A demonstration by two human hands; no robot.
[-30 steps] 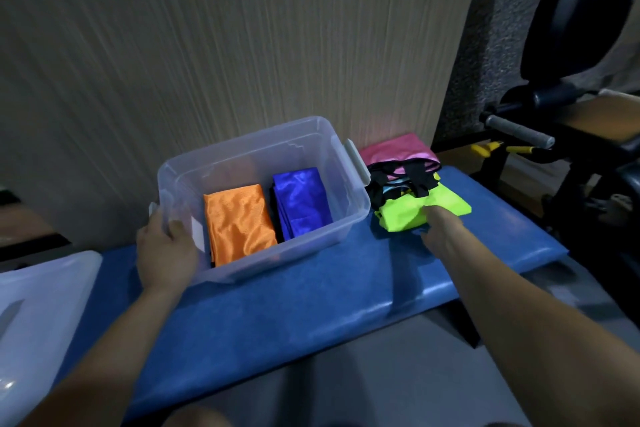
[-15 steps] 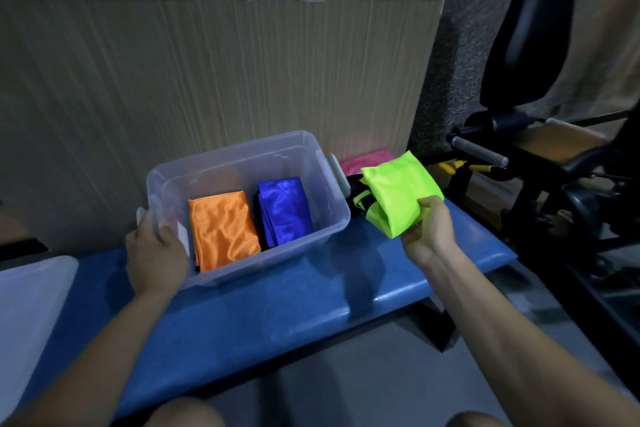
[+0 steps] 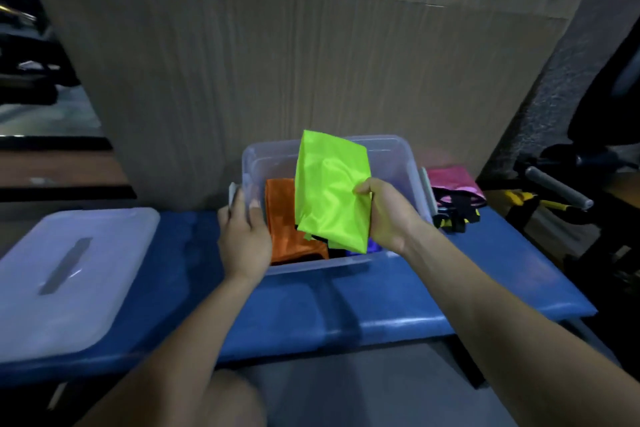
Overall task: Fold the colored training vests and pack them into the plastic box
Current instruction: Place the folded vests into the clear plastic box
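Step in hand: packing a folded vest; the neon-green vest (image 3: 330, 191) is held just above the clear plastic box (image 3: 398, 163), centre of frame, not yet laid down.
Right hand (image 3: 388, 215): grips the green vest's right edge, thumb on top, fingers curled behind the cloth.
Left hand (image 3: 244, 236): holds the box's left wall near its handle, thumb hooked over the rim, fingers curled round the outside; steadies the box.
Box contents: folded orange vest (image 3: 287, 232) lies in the left half; a sliver of blue vest (image 3: 372, 246) shows under the green one, lower right of the box. The rest of the inside is hidden by the green vest.
Done so far, judging by the layout: two vests folded and packed, a third folded and on its way in.
Left to do: set the green vest down; a pink vest (image 3: 450, 177) and dark-strapped cloth (image 3: 457, 215) lie on the blue tabletop (image 3: 415, 298) just right of the box, not packed. Whether they are folded I cannot tell.
Lid (image 3: 69, 274): translucent, lying flat on the tabletop, lower left, well apart from the box.
Light: dim, some blur at the edges.
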